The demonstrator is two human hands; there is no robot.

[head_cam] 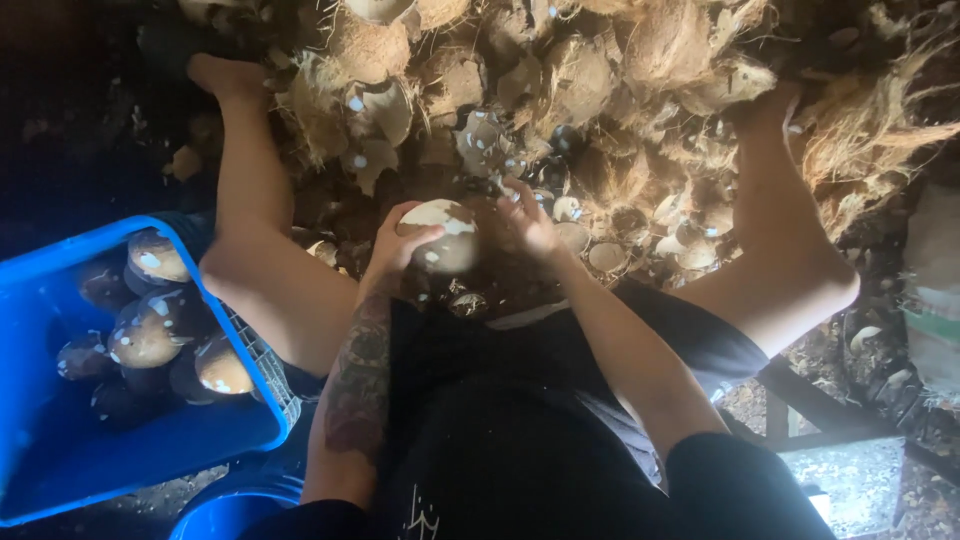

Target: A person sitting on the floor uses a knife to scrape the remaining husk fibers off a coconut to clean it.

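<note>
Between both hands, held by the left, sits the coconut.

A heap of dry husks and broken shells fills the ground from ten to two o'clock. Dim light; a bright patch of ground shows at five o'clock.

the blue crate runs off the left edge, its lower coconuts lost in shadow. the husk pile is cut by the top edge. the right hand is motion-blurred; what it holds cannot be told.
</note>
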